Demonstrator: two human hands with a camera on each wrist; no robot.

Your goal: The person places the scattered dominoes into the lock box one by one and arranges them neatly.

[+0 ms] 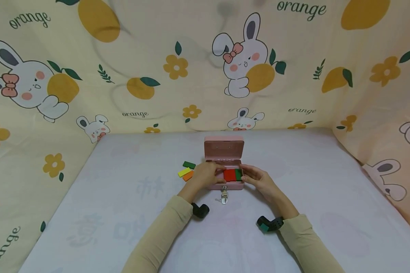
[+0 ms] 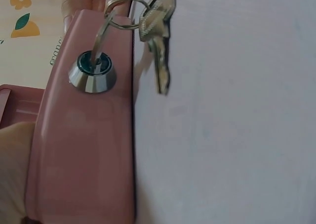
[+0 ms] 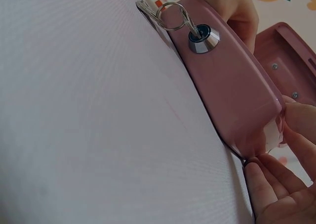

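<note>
A pink metal box (image 1: 225, 186) stands on the table with its lid (image 1: 224, 148) raised. Inside lie red blocks (image 1: 229, 175) next to a green block (image 1: 238, 174). My left hand (image 1: 205, 175) reaches over the box's left side, fingers and thumb inside, left of the red blocks; whether they pinch anything is hidden. With curled fingers my right hand (image 1: 262, 184) holds the box's right end. In the right wrist view its fingers (image 3: 279, 184) touch the lower corner and side. A key sits in the front lock (image 2: 93, 73), and a second key (image 2: 159, 41) hangs from the ring.
Left of the box lie loose blocks: a dark green one (image 1: 189, 165), a yellow one (image 1: 184, 172) and an orange one (image 1: 188, 176). The white table (image 1: 116, 212) meets a printed cloth backdrop (image 1: 188, 87) behind and at both sides.
</note>
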